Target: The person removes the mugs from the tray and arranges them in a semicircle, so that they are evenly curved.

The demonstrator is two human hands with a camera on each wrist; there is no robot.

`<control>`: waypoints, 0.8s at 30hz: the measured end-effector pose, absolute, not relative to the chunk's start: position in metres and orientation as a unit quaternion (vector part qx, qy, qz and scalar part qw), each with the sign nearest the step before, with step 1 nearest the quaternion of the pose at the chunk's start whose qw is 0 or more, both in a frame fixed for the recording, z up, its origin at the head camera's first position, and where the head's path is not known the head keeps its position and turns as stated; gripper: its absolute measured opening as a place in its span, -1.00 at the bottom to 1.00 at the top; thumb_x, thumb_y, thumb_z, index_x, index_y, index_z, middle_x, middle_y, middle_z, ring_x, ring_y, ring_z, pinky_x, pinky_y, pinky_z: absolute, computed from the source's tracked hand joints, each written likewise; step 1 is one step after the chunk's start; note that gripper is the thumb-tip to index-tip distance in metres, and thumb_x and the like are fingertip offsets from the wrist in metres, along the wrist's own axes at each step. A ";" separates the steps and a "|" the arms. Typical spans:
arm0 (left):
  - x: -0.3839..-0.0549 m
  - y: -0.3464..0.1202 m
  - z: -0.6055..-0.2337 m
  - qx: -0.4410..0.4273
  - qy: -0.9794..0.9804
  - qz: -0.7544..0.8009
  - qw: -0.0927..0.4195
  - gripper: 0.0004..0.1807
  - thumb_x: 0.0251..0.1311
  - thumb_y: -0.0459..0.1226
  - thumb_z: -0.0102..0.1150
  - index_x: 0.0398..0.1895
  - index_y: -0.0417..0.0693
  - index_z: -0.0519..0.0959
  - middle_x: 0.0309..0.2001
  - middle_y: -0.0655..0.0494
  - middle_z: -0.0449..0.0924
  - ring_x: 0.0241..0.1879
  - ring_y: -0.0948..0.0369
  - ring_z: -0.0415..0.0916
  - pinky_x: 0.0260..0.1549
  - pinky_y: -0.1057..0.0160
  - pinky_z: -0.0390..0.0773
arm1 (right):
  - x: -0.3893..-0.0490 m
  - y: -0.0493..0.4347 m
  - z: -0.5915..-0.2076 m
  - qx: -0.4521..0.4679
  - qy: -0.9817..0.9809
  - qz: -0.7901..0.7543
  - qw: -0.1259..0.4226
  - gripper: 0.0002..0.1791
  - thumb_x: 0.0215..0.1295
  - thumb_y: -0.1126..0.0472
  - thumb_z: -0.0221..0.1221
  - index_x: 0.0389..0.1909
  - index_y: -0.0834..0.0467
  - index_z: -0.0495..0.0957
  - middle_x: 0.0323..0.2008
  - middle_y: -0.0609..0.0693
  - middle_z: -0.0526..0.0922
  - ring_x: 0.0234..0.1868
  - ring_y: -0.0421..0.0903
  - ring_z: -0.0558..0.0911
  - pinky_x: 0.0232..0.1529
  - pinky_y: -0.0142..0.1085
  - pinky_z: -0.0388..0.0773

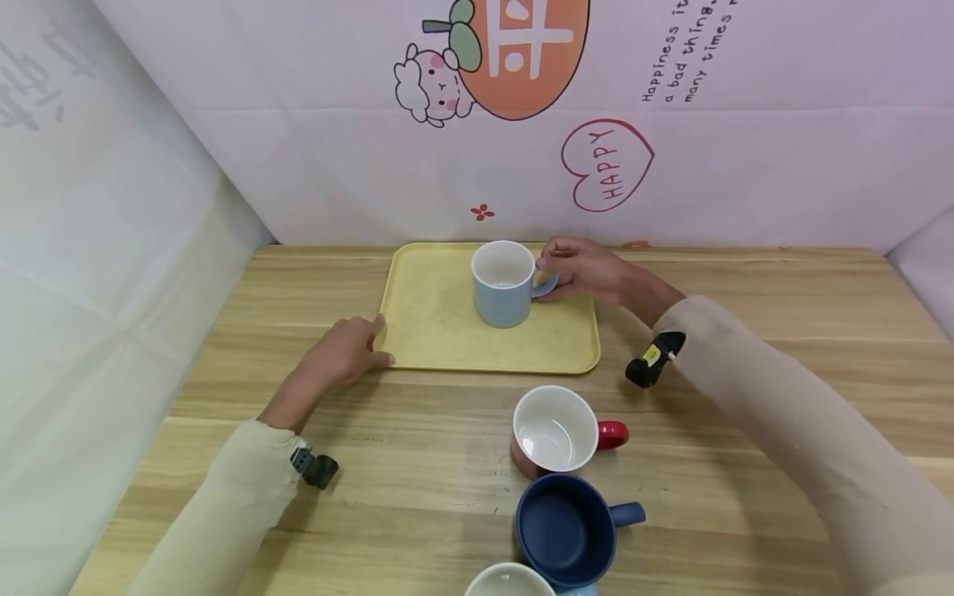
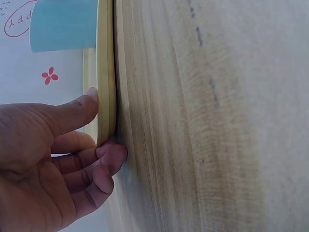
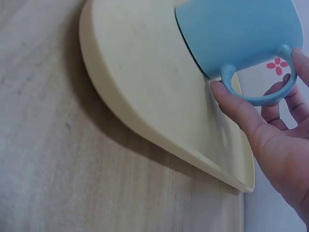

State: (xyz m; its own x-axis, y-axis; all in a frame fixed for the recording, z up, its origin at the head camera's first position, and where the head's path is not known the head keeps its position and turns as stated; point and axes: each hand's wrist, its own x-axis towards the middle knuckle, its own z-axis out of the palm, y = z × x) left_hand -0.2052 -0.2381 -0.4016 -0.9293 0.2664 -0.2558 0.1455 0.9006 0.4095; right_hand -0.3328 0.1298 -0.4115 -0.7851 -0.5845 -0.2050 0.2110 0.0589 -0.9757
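Observation:
A light blue mug [image 1: 503, 296] with a white inside stands upright on a yellow tray [image 1: 428, 331], right of the tray's middle. My right hand [image 1: 585, 269] is at the mug's handle [image 3: 264, 100], with thumb and fingers around it. In the right wrist view the thumb [image 3: 227, 96] lies along the handle's lower end, and other fingers show behind the loop. My left hand [image 1: 343, 352] grips the tray's near left corner. The left wrist view shows its thumb [image 2: 79, 111] on the rim and the fingertips [image 2: 113, 157] curled at the tray's underside.
In front of the tray stand a red mug [image 1: 555, 430] with a white inside and a dark blue mug [image 1: 566, 530], handles to the right. Another white-lined mug [image 1: 509, 582] is cut off below. A printed cloth [image 1: 335, 165] hangs behind the wooden table [image 1: 417, 463].

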 end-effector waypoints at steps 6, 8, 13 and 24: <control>-0.205 -0.239 -0.400 0.105 0.963 0.198 0.153 -0.23 0.28 -0.26 0.33 0.40 -0.51 0.21 -0.62 0.12 0.26 -0.59 0.23 0.10 -0.54 0.25 0.22 | -0.329 0.129 -0.412 -0.139 0.659 -0.680 0.290 -0.90 0.50 0.33 0.08 -0.28 0.22 0.45 -0.15 0.23 0.36 -0.12 0.11 0.65 0.04 0.11 0.51; -0.205 -0.239 -0.401 0.105 0.963 0.198 0.152 -0.22 0.28 -0.26 0.33 0.40 -0.51 0.20 -0.62 0.12 0.27 -0.60 0.23 0.10 -0.54 0.25 0.22 | -0.328 0.129 -0.412 -0.139 0.659 -0.682 0.284 -0.90 0.50 0.34 0.07 -0.28 0.23 0.45 -0.15 0.24 0.36 -0.12 0.10 0.65 0.03 0.10 0.52; -0.204 -0.240 -0.402 0.107 0.962 0.201 0.151 -0.22 0.27 -0.26 0.33 0.40 -0.51 0.20 -0.63 0.12 0.27 -0.60 0.24 0.09 -0.54 0.26 0.21 | -0.325 0.130 -0.413 -0.138 0.660 -0.686 0.274 -0.90 0.50 0.36 0.06 -0.28 0.23 0.47 -0.15 0.22 0.39 -0.13 0.08 0.67 0.02 0.07 0.52; -0.205 -0.239 -0.403 0.107 0.962 0.200 0.149 -0.22 0.27 -0.26 0.33 0.40 -0.51 0.21 -0.62 0.13 0.26 -0.60 0.24 0.09 -0.54 0.26 0.20 | -0.319 0.136 -0.413 -0.146 0.643 -0.701 0.271 -0.92 0.49 0.35 0.08 -0.27 0.25 0.46 -0.16 0.21 0.39 -0.14 0.03 0.68 0.06 0.09 0.48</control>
State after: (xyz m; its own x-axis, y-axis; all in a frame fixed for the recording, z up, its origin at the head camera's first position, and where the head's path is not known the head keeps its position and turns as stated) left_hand -0.2049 -0.2388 -0.4031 -0.9326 0.2664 -0.2435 0.1471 0.8966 0.4176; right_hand -0.3186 0.1358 -0.4129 -0.8103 -0.5680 -0.1440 0.1928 -0.0265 -0.9809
